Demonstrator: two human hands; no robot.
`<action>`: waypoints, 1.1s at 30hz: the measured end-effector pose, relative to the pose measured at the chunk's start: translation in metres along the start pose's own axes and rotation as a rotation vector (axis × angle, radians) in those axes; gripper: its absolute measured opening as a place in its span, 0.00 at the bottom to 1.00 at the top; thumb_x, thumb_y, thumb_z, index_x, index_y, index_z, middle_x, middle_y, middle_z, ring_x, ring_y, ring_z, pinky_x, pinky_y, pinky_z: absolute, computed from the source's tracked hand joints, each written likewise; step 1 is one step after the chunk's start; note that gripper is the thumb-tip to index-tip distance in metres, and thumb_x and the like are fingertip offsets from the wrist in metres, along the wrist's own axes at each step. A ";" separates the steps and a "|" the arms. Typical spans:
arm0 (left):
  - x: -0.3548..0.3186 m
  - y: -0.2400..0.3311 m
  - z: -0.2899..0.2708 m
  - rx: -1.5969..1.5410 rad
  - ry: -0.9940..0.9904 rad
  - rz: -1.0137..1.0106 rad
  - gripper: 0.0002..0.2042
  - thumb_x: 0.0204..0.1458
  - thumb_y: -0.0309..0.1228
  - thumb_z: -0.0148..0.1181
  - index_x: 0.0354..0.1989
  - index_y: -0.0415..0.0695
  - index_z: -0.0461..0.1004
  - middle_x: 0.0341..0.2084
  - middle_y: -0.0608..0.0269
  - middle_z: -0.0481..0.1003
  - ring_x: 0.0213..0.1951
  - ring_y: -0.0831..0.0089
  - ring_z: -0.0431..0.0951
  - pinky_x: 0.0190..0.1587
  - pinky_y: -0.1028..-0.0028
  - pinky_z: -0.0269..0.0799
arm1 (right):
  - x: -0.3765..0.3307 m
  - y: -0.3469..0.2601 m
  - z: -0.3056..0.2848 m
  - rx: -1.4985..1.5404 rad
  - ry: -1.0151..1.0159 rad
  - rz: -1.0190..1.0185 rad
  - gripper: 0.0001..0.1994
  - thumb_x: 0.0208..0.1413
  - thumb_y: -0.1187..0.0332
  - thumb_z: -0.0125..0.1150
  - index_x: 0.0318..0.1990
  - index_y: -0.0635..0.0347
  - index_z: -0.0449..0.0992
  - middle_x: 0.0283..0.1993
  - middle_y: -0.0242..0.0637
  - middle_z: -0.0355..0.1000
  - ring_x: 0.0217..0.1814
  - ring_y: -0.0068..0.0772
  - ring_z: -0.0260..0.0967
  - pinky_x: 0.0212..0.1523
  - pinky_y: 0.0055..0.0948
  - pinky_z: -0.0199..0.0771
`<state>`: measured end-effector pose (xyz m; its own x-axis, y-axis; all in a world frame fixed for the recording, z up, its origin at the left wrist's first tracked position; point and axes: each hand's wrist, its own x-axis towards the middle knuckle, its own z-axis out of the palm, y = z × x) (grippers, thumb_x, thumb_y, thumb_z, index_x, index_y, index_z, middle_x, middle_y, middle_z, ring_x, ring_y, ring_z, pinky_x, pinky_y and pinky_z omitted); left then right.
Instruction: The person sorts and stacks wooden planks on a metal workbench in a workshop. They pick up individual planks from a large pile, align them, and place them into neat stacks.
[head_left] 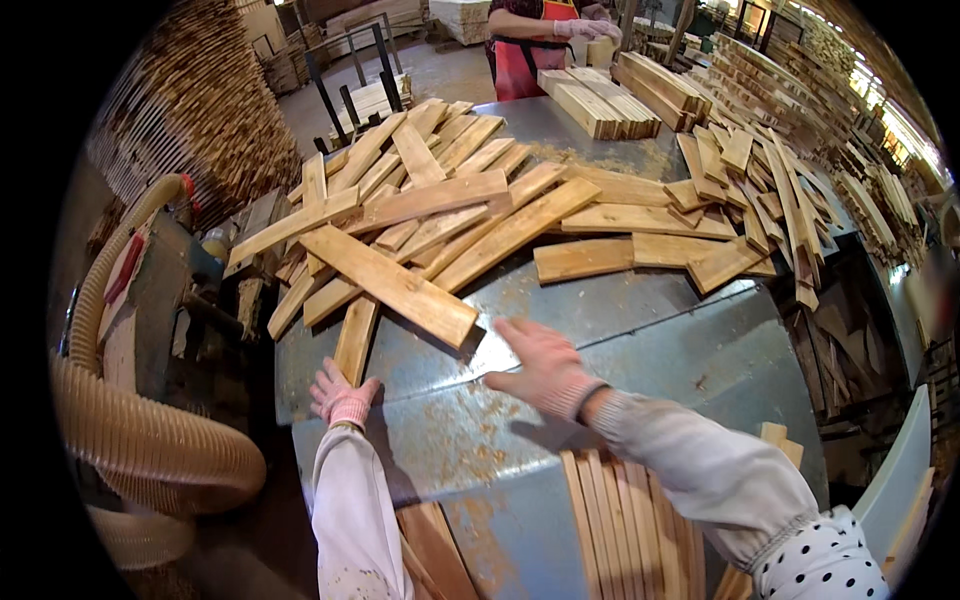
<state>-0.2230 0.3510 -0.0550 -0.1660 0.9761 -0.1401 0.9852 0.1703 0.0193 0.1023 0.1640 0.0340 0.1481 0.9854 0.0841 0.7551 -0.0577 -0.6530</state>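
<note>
My left hand, in a pink-and-white work glove, is at the near end of a short wooden board that sticks out of the pile; its fingers are spread. Further right, my right hand reaches over the metal table, thumb and fingers apart, with nothing in it. Its fingertips are near the end of a wide board lying slantwise on top of the heap. Behind it several loose planks cross one another in a jumble. Close to me, under my right forearm, stands a row of narrow boards set side by side.
The metal table carries sawdust. More boards and thin offcuts lie to the right. Neat stacks stand at the far edge, where a person in a red apron works. A ribbed hose curves at left.
</note>
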 end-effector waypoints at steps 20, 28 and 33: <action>-0.325 -0.087 -0.087 -1.934 -1.224 -0.136 0.35 0.47 0.46 0.64 0.59 0.31 0.71 0.44 0.43 0.81 0.41 0.49 0.85 0.44 0.47 0.84 | -0.248 -0.020 -0.107 2.092 -0.361 0.554 0.44 0.58 0.46 0.68 0.75 0.60 0.60 0.66 0.57 0.68 0.58 0.48 0.72 0.59 0.45 0.71; -0.513 -0.166 -0.002 -1.580 -1.350 -0.181 0.28 0.44 0.29 0.59 0.58 0.30 0.73 0.43 0.49 0.81 0.40 0.56 0.84 0.44 0.59 0.83 | -0.485 -0.010 -0.149 1.956 0.005 0.641 0.44 0.58 0.50 0.71 0.74 0.69 0.60 0.65 0.54 0.71 0.59 0.48 0.73 0.64 0.47 0.73; -0.576 -0.172 0.042 -1.179 -1.259 -0.022 0.25 0.51 0.26 0.59 0.61 0.40 0.71 0.38 0.60 0.79 0.34 0.68 0.80 0.36 0.69 0.78 | -0.593 0.018 -0.139 1.866 0.102 0.686 0.40 0.58 0.54 0.72 0.70 0.72 0.63 0.62 0.51 0.73 0.61 0.47 0.73 0.63 0.47 0.73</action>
<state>-0.2948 -0.2466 -0.0189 0.5214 0.3735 -0.7672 0.3284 0.7420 0.5844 0.1164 -0.4433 0.0769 0.1507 0.8606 -0.4865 -0.9043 -0.0789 -0.4196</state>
